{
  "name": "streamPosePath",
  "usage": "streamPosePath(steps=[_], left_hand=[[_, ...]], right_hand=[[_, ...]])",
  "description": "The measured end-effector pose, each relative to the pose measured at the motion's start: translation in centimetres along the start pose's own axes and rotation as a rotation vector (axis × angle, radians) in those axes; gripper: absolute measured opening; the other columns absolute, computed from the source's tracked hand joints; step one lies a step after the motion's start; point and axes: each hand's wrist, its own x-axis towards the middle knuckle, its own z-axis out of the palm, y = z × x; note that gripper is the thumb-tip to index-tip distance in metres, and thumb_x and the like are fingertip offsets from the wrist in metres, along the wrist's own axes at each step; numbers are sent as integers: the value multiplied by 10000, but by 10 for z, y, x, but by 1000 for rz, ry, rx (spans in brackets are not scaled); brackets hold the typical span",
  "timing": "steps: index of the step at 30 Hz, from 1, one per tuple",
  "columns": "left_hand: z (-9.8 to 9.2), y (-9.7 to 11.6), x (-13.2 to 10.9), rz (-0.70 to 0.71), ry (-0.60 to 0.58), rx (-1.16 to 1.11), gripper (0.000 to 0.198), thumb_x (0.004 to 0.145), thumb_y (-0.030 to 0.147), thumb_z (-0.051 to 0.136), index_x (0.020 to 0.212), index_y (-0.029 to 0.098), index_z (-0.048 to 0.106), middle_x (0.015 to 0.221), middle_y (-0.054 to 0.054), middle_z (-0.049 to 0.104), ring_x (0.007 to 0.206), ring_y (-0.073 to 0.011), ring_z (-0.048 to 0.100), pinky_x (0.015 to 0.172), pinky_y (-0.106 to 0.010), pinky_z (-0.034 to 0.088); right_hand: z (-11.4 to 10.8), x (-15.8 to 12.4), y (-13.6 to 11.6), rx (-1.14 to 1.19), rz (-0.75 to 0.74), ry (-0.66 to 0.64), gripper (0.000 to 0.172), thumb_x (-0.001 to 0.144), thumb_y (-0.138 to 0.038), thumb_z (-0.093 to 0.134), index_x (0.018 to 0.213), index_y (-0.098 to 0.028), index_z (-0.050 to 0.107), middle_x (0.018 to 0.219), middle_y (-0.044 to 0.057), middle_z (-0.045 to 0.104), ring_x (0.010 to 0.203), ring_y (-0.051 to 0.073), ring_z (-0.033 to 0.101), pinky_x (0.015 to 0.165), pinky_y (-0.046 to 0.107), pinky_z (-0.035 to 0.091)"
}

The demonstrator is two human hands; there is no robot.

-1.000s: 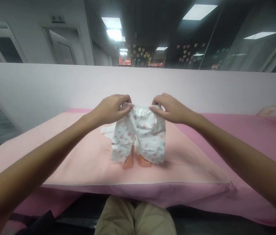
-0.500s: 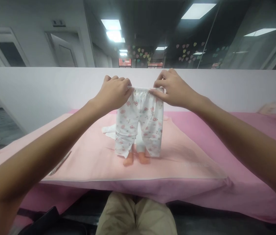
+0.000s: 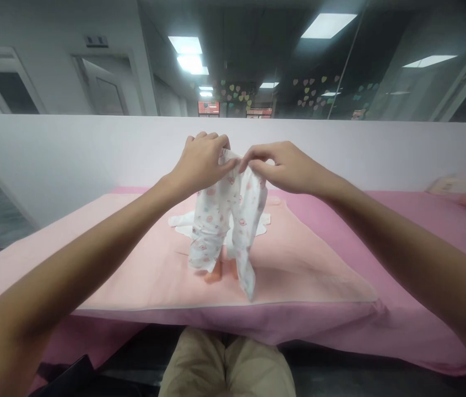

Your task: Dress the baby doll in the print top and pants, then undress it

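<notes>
While printed baby pants (image 3: pixel 212 220) dangle over peach blanket (image 3: pixel 142 275), left hand (image 3: pixel 205 161) and right hand (image 3: pixel 285 165) pinch them, closed tight, at the top.

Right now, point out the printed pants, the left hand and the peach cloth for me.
Printed pants (image 3: pixel 209 226): head view, on the leg hanging at picture left.
Left hand (image 3: pixel 203 161): head view, on the back of the hand.
Peach cloth (image 3: pixel 146 273): head view, on a bare stretch left of the pants.

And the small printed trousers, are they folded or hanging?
Hanging: the left hand and right hand hold the trousers near the top, both legs dangling.
</notes>
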Motion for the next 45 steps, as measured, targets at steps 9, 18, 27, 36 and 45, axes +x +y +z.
streamPosePath(steps=[9,18,27,36,45], left_hand=[[2,6,-6,-49,-39,-244,222,944,442,650,1022,235,626,921,-59,636,925,-280,600,806,-373,437],[0,11,-8,-114,2,-510,276,944,478,638,918,217,551,922,-44,660,851,-223,590,710,-320,439],[6,7,-10,-151,4,-611,307,850,451,751,882,207,568,903,-41,668,843,-208,596,709,-319,461],[8,4,-20,-229,-125,-876,330,798,423,807,985,194,662,994,-78,727,876,-217,671,707,-315,523],[-2,18,-41,-248,-153,-979,438,979,622,610,1048,198,692,1150,-97,729,1041,-249,693,878,-368,546]], right_hand=[[2,-14,3,80,-108,-74,379,935,-214,470,1178,-235,760,1074,51,700,961,208,612,884,341,467],[16,-8,11,-226,-323,128,201,967,-377,615,1077,-234,705,1283,121,576,1176,314,502,1034,516,418],[17,-3,9,-275,-312,60,214,1035,-342,472,1042,-189,621,1001,113,664,898,245,545,848,380,399],[0,7,10,-251,-251,13,344,994,-476,572,857,-164,613,761,40,613,665,133,468,677,285,278],[7,6,5,-173,-77,53,346,899,-416,629,687,-151,563,611,4,538,591,98,410,619,275,239]])
